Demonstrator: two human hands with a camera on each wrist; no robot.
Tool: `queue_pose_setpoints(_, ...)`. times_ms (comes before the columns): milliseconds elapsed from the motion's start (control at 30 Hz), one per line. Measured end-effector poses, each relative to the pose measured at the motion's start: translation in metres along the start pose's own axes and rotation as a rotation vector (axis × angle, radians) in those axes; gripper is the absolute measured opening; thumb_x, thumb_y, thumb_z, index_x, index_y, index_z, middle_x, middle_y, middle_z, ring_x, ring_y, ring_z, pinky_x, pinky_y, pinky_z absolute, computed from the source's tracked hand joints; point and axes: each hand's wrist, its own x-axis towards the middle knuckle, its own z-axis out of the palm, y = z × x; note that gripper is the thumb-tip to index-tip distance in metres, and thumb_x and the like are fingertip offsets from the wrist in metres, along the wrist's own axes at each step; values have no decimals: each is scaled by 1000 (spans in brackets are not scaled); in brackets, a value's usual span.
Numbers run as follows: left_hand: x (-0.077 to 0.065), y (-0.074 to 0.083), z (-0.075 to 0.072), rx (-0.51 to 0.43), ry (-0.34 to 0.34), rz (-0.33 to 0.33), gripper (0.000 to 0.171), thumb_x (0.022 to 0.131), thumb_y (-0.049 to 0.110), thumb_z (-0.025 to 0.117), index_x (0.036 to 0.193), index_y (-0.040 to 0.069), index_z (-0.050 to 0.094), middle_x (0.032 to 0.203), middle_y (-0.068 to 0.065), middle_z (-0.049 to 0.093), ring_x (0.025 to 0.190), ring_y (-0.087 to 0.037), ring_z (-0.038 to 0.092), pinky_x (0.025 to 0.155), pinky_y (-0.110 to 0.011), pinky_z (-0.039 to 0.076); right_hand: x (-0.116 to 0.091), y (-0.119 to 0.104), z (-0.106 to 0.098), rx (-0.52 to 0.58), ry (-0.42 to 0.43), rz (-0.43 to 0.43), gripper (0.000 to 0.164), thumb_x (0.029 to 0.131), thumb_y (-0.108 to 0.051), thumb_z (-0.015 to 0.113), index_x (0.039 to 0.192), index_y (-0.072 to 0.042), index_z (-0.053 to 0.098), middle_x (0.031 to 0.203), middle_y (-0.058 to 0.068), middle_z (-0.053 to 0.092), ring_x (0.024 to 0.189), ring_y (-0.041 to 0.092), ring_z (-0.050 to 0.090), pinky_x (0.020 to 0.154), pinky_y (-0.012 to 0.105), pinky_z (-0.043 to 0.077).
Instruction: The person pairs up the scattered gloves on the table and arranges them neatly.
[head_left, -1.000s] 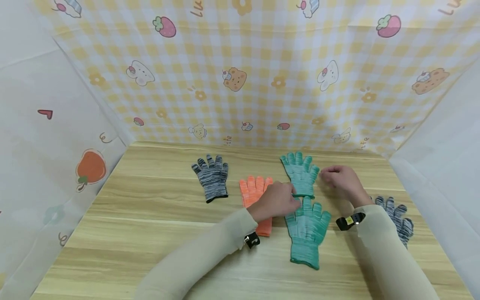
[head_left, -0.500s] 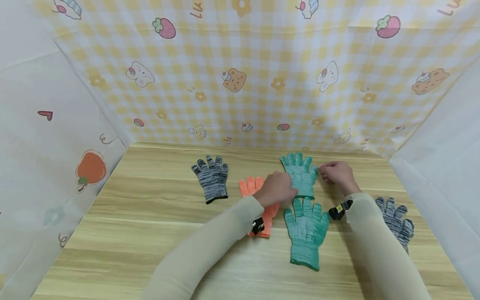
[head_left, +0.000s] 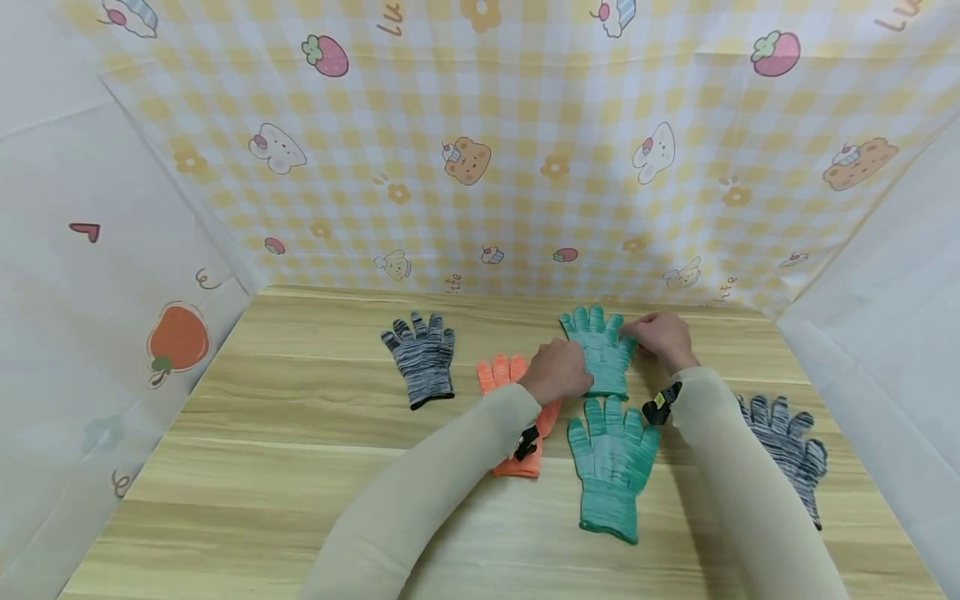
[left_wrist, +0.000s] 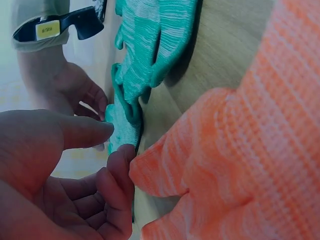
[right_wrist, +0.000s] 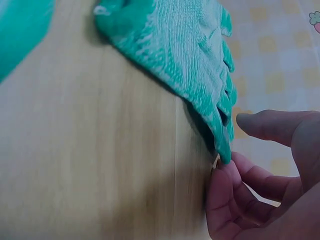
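Two green knit gloves lie one behind the other, the far green glove [head_left: 603,358] with its cuff close to the fingertips of the near green glove [head_left: 611,479]. My left hand [head_left: 557,371] is at the far glove's cuff, reaching over an orange glove [head_left: 498,375] that the hand and sleeve partly cover. In the left wrist view, a gap separates its thumb from its bent fingers. My right hand [head_left: 663,337] is at the far glove's right side. In the right wrist view, its fingertips meet the tip of a glove finger [right_wrist: 223,147], the thumb held apart.
A grey-and-black glove [head_left: 423,360] lies to the left on the wooden table [head_left: 285,417]. Another grey-and-black glove [head_left: 795,454] is at the right, partly behind my right sleeve. A yellow checked cloth [head_left: 517,225] hangs along the table's back edge.
My left hand has moved away from the near green glove's fingertips to the far glove's cuff. My right hand has shifted back and left to the far glove's side.
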Motion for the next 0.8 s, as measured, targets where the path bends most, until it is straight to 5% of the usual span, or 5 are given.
queue_pose_setpoints(367, 2, 0, 4, 43, 10, 15, 59, 108, 14, 68, 56, 16, 40, 53, 4, 22, 43, -11, 23, 43, -26, 27, 21, 0, 9, -92, 3, -60, 36, 92, -38, 85, 73, -8, 76, 66, 1, 63, 69, 23, 56, 64, 36, 46)
queue_pose_setpoints(567, 12, -3, 14, 112, 30, 17, 58, 106, 14, 68, 57, 16, 38, 56, 2, 24, 51, -14, 27, 49, -29, 33, 16, -10, 12, -120, 14, -44, 34, 97, -29, 81, 73, -6, 76, 61, 0, 62, 65, 21, 57, 65, 37, 47)
queue_pose_setpoints(800, 6, 5, 10, 97, 4, 4, 61, 108, 10, 63, 56, 18, 32, 54, 4, 16, 48, -13, 18, 47, -27, 25, 19, -7, 17, -78, 25, -73, 30, 99, -26, 78, 77, -5, 78, 62, -1, 61, 64, 19, 55, 62, 35, 45)
